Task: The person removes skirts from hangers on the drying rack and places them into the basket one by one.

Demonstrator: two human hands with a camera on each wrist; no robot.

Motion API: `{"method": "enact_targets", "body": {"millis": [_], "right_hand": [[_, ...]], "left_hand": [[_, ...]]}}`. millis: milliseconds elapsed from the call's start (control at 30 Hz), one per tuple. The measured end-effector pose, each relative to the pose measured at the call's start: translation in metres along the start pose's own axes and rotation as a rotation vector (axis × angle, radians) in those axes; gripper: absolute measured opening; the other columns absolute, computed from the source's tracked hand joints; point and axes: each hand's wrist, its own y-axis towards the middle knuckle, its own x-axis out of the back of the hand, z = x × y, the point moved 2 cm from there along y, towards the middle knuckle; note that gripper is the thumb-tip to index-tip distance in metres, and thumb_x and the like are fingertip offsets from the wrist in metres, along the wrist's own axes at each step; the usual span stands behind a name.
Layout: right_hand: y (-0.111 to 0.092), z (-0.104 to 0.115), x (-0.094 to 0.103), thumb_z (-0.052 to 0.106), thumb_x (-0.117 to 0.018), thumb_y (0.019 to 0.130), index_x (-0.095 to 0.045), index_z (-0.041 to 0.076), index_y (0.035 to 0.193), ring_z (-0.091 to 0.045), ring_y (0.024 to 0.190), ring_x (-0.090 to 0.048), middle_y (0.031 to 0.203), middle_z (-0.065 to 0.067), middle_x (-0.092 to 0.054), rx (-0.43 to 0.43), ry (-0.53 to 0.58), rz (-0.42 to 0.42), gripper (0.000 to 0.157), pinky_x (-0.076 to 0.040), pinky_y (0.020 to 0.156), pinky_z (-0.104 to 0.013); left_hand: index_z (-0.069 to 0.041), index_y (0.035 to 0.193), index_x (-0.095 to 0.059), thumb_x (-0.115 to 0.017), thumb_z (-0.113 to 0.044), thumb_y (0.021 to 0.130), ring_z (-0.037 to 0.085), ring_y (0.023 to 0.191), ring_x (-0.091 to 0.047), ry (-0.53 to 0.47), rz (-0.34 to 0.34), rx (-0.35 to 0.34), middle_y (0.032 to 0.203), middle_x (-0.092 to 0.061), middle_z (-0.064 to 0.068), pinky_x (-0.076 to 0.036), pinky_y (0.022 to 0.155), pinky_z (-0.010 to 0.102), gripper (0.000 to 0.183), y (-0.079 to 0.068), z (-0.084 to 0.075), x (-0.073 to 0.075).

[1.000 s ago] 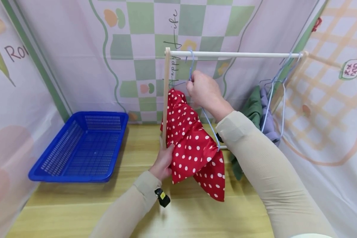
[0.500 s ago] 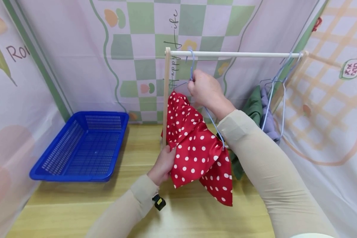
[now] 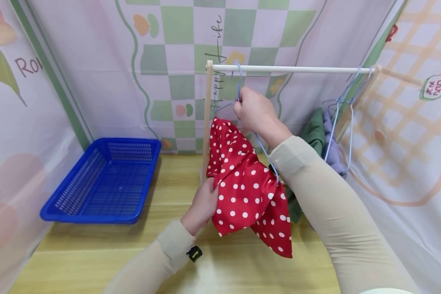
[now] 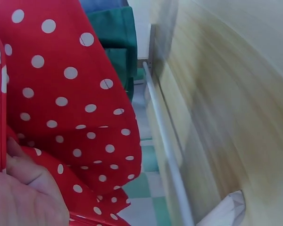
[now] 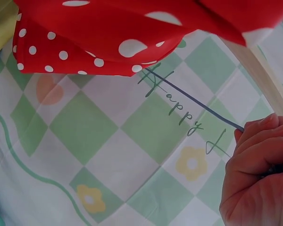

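Note:
A red cloth with white dots (image 3: 242, 192) drapes over a light blue wire hanger (image 3: 266, 153), whose hook loops over the white rod (image 3: 290, 69) near its left end. My right hand (image 3: 257, 112) grips the hanger's neck just below the hook. In the right wrist view, the curled fingers of the right hand (image 5: 259, 169) close round the wire. Lower down, my left hand (image 3: 203, 204) pinches the left edge of the cloth beside the wooden post. The left wrist view shows the left hand (image 4: 30, 188) at a fold of the cloth (image 4: 70, 73), its fingertips partly hidden.
A blue plastic basket (image 3: 114, 188) stands on the wooden table (image 3: 224, 273) at left. At the rod's right end hang a green cloth (image 3: 313, 130) and a purple cloth (image 3: 330, 143) on hangers. The rack's left wooden post (image 3: 208, 110) stands close to the red cloth.
The left hand has shifted slightly left and regripped the cloth's edge. The red cloth's lower corner has swung right and down. The right hand has stayed almost in place on the hanger.

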Motion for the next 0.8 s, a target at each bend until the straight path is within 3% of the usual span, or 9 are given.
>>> {"method": "enact_targets", "body": {"millis": [267,467,800], "right_hand": [[0.002,-0.002,0.000,0.022,-0.040,0.099,-0.051,0.007,0.108,-0.025,0.079,-0.056,0.093,-0.009,-0.060,-0.001,-0.005,-0.002,0.020,-0.047,0.070,-0.038],[0.003,-0.003,0.001,0.022,-0.040,0.098,-0.051,0.007,0.108,-0.026,0.082,-0.058,0.097,-0.009,-0.062,0.010,-0.019,-0.011,0.022,-0.048,0.073,-0.041],[0.002,-0.005,0.001,0.023,-0.040,0.099,-0.051,0.007,0.108,-0.028,0.082,-0.055,0.096,-0.010,-0.061,0.008,-0.021,-0.028,0.022,-0.047,0.076,-0.043]], "left_hand": [[-0.015,0.122,-0.049,-0.057,-0.029,0.098,0.013,0.099,-0.062,0.098,-0.027,-0.115,0.112,-0.057,-0.001,-0.057,0.078,0.032,0.029,-0.009,-0.007,-0.003],[-0.012,0.119,-0.049,-0.053,-0.026,0.100,0.011,0.093,-0.064,0.191,-0.113,-0.283,0.108,-0.058,0.000,-0.057,0.076,0.029,0.023,-0.020,-0.014,0.000],[-0.010,0.118,-0.048,-0.054,-0.033,0.099,0.009,0.087,-0.065,0.181,-0.250,-0.554,0.104,-0.060,-0.003,-0.057,0.069,0.026,0.030,-0.039,-0.035,0.013]]}}
